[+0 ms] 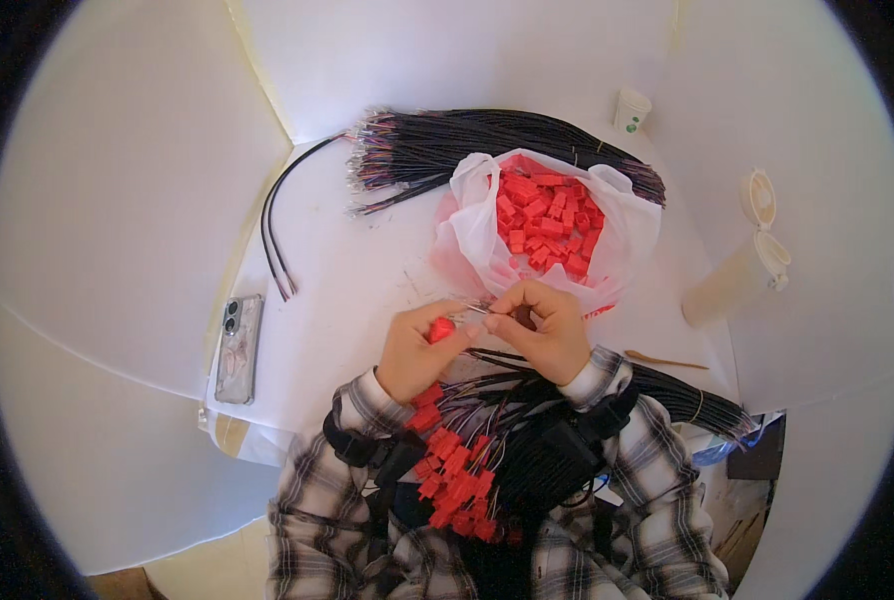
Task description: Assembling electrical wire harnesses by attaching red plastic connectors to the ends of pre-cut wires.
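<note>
My left hand [417,350] is closed round a red plastic connector housing [441,329], which shows between thumb and fingers. Close against it, my right hand [545,330] pinches the thin wire ends of a black cable [480,308]; the fingertips hide the exact contact. Below both hands, a bundle of black cables [527,400] lies across my lap, several of them ending in red connector housings [457,480]. Just beyond my hands stands an open white plastic bag [477,215] filled with loose red housings [552,220].
A large bundle of black cables [487,140] lies at the back, with two loose cables [270,230] to its left. A phone [238,350] rests at the left edge. On the right are a cream bottle [727,285] with its lid up, a paper cup [631,111] and a thin brown stick [667,360].
</note>
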The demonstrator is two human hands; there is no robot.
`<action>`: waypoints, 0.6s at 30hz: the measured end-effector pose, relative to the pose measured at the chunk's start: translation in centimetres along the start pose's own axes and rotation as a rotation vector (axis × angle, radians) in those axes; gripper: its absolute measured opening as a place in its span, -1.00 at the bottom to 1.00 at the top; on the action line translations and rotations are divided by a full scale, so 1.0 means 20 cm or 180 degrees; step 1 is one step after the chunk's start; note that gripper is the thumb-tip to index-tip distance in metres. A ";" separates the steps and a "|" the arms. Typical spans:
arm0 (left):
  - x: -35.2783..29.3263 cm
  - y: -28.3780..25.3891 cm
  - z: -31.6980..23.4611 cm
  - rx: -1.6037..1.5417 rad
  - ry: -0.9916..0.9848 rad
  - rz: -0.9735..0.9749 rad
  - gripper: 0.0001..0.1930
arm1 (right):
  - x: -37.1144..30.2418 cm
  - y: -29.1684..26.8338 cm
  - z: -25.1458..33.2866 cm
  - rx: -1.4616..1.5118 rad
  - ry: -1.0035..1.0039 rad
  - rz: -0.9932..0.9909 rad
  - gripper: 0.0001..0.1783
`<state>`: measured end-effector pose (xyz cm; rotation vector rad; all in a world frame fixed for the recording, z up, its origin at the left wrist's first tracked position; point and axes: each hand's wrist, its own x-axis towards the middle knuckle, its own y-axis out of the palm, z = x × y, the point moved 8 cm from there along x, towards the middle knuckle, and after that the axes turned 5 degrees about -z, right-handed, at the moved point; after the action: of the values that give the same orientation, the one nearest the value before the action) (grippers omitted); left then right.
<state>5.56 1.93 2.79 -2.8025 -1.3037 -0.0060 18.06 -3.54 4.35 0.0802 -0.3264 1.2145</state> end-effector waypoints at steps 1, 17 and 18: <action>0.00 -0.02 0.00 -0.0072 -0.0043 -0.0173 -0.79 | 0.00 0.00 0.00 -0.0023 0.0017 -0.0014 -0.87; 0.02 -0.06 0.04 -0.0648 0.0123 -0.0434 -0.91 | 0.01 0.08 -0.08 0.0914 0.0800 0.0733 -0.83; 0.02 -0.07 0.04 -0.0617 0.0080 -0.0434 -0.91 | 0.02 0.07 -0.07 0.0851 0.0818 0.0753 -0.83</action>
<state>4.79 3.11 2.16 -2.8499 -1.5648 -0.1818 17.16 -2.42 2.89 0.1173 0.0548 1.4807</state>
